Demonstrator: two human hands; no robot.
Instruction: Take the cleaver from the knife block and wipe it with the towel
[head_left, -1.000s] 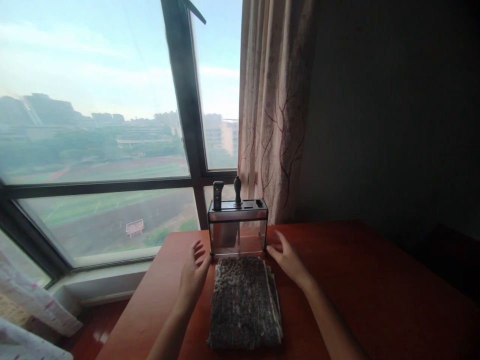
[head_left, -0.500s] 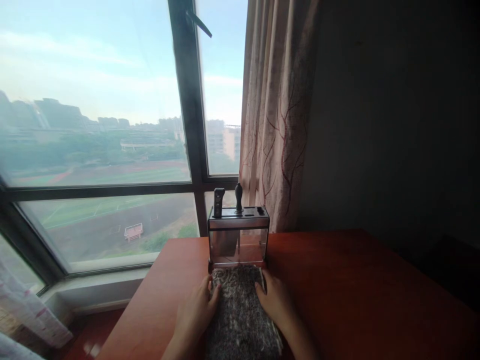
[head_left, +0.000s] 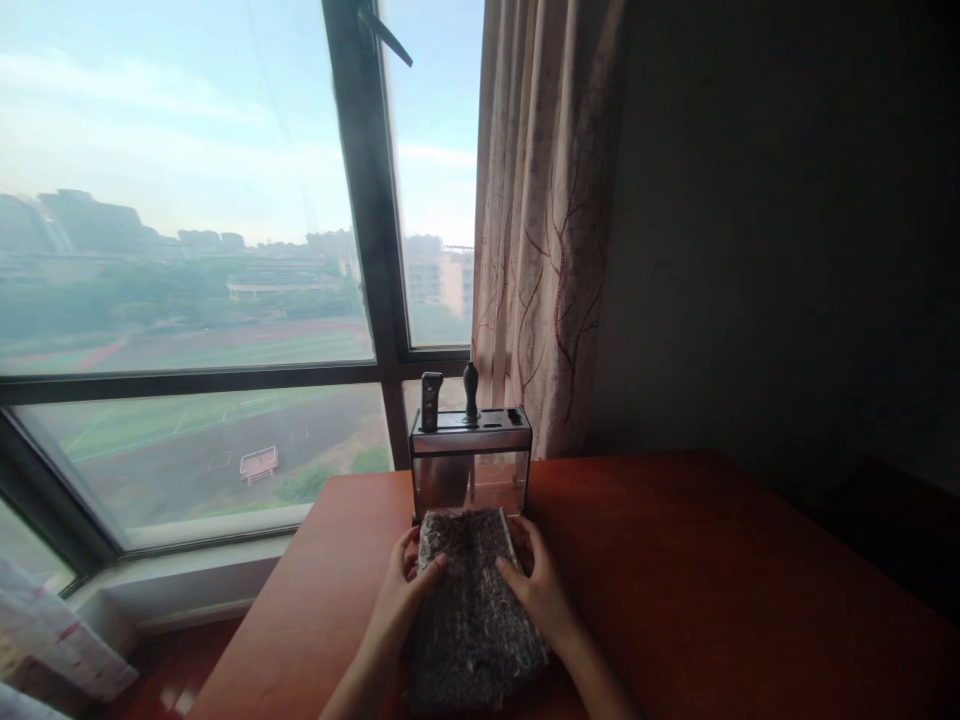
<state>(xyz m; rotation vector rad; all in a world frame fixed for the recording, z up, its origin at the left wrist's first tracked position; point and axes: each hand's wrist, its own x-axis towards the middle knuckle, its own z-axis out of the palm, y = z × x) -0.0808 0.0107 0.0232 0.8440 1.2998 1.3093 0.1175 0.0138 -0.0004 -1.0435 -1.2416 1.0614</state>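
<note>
A grey, shaggy, folded cloth (head_left: 480, 610) lies on the table in front of me. My left hand (head_left: 411, 575) grips its far left side, thumb on top and fingers curled underneath. My right hand (head_left: 529, 575) holds the far right side in the same way. Between them the far end of the cloth looks raised off the tabletop, while the near end rests lower. Just beyond stands a see-through knife block (head_left: 471, 470), its bottom edge hidden by the cloth. Two black handles, a flat one (head_left: 430, 402) and a rounded one (head_left: 471, 392), stick up from its top.
The reddish-brown wooden table (head_left: 675, 580) stretches right and back towards a dark wall. Behind it hangs a patterned curtain (head_left: 547, 240). To the left are a large window (head_left: 187, 380) and a low sill (head_left: 195, 585).
Both hands have closed more firmly on the cloth and lifted its far end, which now covers the knife block's bottom edge. The view has shifted slightly to the right.
</note>
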